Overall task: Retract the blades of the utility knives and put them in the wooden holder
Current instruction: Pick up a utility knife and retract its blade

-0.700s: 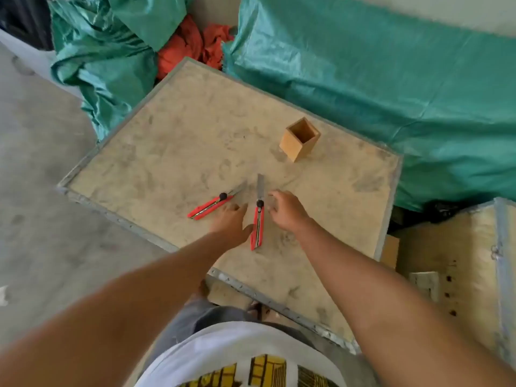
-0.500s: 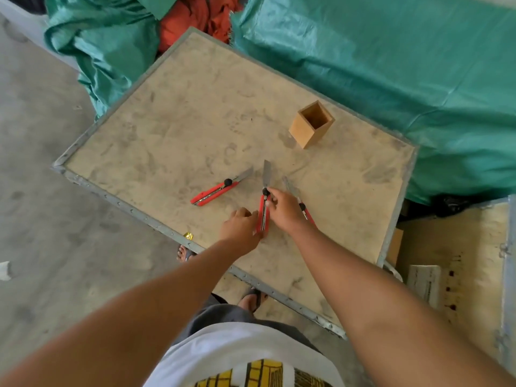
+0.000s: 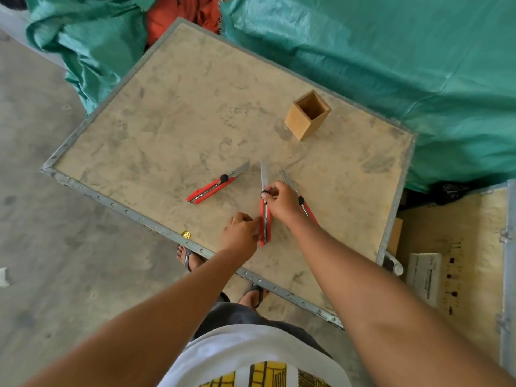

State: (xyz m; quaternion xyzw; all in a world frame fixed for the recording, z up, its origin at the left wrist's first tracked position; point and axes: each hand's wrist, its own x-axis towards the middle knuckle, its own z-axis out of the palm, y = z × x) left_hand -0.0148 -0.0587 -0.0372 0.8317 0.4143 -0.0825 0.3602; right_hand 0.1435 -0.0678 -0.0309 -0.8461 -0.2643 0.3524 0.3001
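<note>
Three red utility knives lie on a worn plywood board [image 3: 181, 121], all with blades out. The middle knife [image 3: 264, 219] points away from me. My right hand [image 3: 280, 202] pinches its black slider knob, and my left hand [image 3: 240, 233] holds the rear of its red handle against the board. A second knife [image 3: 213, 187] lies free to the left. The third knife [image 3: 303, 202] lies to the right, partly hidden under my right hand and wrist. The wooden holder [image 3: 306, 116], a square open box, stands upright and empty farther back on the board.
Green tarpaulin [image 3: 391, 65] is piled behind and right of the board, with red cloth [image 3: 178, 15] at the back. A wooden crate [image 3: 460, 247] sits at the right. My sandalled feet [image 3: 190, 255] stand on the concrete floor under the board's metal front edge.
My right hand moved onto the middle knife's slider knob and my left hand closed on its handle end. The head camera shifted, uncovering the third knife at the right.
</note>
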